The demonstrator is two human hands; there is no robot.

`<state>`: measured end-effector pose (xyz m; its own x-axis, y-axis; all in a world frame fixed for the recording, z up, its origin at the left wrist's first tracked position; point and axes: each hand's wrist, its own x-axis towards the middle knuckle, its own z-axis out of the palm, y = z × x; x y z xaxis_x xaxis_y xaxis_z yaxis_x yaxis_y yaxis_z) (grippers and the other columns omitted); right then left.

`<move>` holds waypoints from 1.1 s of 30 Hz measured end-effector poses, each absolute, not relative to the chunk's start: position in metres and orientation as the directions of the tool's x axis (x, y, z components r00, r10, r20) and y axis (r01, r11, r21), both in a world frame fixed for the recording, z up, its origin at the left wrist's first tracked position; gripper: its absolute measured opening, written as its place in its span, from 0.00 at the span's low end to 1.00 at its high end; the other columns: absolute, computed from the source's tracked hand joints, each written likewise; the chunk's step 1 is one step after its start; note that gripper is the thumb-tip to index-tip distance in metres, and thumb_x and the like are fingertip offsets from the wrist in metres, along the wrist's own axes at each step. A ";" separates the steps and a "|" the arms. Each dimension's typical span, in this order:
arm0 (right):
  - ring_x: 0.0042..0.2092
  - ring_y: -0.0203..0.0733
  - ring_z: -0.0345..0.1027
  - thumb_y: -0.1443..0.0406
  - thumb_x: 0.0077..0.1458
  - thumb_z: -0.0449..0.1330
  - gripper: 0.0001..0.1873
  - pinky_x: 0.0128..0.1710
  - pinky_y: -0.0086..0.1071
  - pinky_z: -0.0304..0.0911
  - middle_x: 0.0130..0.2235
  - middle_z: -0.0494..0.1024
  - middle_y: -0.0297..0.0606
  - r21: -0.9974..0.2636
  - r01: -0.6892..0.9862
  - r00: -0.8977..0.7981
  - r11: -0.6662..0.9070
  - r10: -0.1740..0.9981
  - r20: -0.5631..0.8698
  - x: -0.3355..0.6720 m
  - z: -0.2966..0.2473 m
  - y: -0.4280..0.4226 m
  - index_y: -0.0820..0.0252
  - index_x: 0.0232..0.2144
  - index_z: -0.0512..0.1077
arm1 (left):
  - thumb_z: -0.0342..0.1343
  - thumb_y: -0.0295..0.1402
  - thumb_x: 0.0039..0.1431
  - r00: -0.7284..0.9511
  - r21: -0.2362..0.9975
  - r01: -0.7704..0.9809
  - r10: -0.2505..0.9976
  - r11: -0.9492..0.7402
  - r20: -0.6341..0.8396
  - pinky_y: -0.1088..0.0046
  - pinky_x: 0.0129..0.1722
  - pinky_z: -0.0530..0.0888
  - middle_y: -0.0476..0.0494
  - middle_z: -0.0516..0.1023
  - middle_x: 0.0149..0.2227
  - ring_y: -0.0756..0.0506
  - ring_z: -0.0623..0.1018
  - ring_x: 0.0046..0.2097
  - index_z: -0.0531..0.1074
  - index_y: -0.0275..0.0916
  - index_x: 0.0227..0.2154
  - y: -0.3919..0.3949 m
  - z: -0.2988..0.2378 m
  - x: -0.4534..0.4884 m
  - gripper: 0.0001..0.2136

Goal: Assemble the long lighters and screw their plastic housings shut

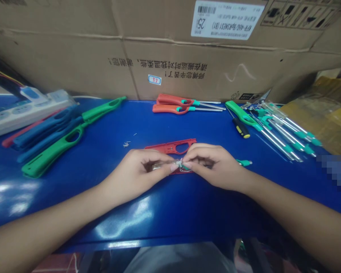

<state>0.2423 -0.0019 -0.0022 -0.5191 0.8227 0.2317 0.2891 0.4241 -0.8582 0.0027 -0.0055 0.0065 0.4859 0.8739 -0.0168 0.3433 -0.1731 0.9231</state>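
Note:
Close together at the middle of the table, my left hand [136, 172] and my right hand [218, 167] are both closed in a pinch. Between the left thumb and fingers lies a slim, clear, shiny lighter part [157, 166]. My right thumb and forefinger pinch a thin white wire [181, 165] at its end, beside a small teal piece. Half of a red lighter shell [160, 147] lies flat just beyond my hands. Under them, another red shell piece [182, 171] is mostly covered. A teal-tipped end [246, 163] sticks out right of my right hand.
Several small screws [126, 144] lie beyond my left hand. Blue shells [49, 131] and green shells [53, 151] sit left by a power strip [25, 112]. Orange-red lighters [170, 109] lie behind. At right are a screwdriver [241, 127] and metal tubes [287, 131]. A cardboard box [82, 64] borders the back.

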 end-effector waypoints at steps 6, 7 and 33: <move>0.30 0.30 0.67 0.67 0.64 0.60 0.07 0.25 0.25 0.61 0.36 0.76 0.38 -0.886 0.291 -0.504 0.360 0.845 0.178 0.243 -0.002 -0.001 0.64 0.36 0.78 | 0.64 0.44 0.62 0.478 0.915 0.378 0.876 -0.143 -0.061 0.75 0.32 0.74 0.44 0.86 0.37 0.46 0.81 0.35 0.85 0.42 0.40 -0.005 0.006 0.003 0.12; 0.29 0.30 0.66 0.67 0.64 0.60 0.07 0.24 0.25 0.60 0.36 0.75 0.38 -0.891 0.285 -0.504 0.353 0.846 0.174 0.243 -0.002 -0.001 0.63 0.36 0.78 | 0.64 0.44 0.62 0.478 0.914 0.380 0.876 -0.144 -0.061 0.74 0.32 0.75 0.44 0.86 0.37 0.45 0.81 0.36 0.85 0.41 0.40 -0.004 0.006 0.003 0.13; 0.34 0.35 0.69 0.65 0.64 0.60 0.07 0.30 0.29 0.62 0.35 0.77 0.38 -0.862 0.368 -0.477 0.349 0.866 0.147 0.242 -0.004 -0.003 0.60 0.34 0.77 | 0.65 0.43 0.61 0.466 0.902 0.398 0.884 -0.167 -0.042 0.74 0.34 0.77 0.44 0.86 0.38 0.45 0.82 0.36 0.85 0.42 0.42 -0.006 0.003 0.004 0.12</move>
